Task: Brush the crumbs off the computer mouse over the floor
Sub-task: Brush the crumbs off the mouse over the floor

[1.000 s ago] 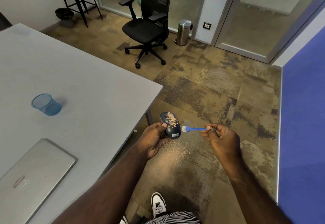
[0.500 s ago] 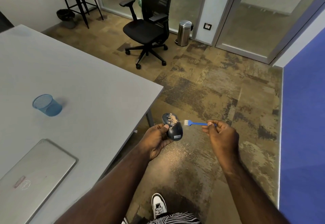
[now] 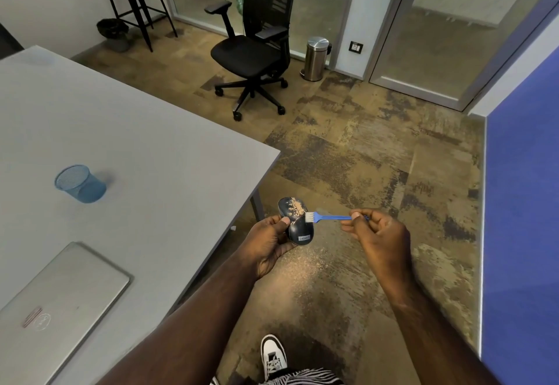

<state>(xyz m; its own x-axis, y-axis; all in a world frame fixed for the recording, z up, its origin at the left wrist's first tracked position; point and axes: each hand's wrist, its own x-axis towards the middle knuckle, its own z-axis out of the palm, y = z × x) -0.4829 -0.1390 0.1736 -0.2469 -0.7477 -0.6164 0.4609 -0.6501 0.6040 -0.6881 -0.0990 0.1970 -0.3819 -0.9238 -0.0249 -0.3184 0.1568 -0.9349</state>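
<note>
- Left hand grips the computer mouse over the floor, beside the worktop.
- Right hand fingers pinch the brush (bristles touching crumbs).
- Best: short outward strokes, mouse tilted down.

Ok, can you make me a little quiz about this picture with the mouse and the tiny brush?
1. True or false: the mouse is resting on the table.
2. Which hand holds the blue brush? A) left B) right
3. Fill in: fallen crumbs lie on the ____ below the hands.

Key
1. False: the left hand holds it out past the table edge, over the floor.
2. B: the right hand pinches the handle, bristles against the mouse's crumbed top.
3. Floor: crumbs scatter there.
</note>
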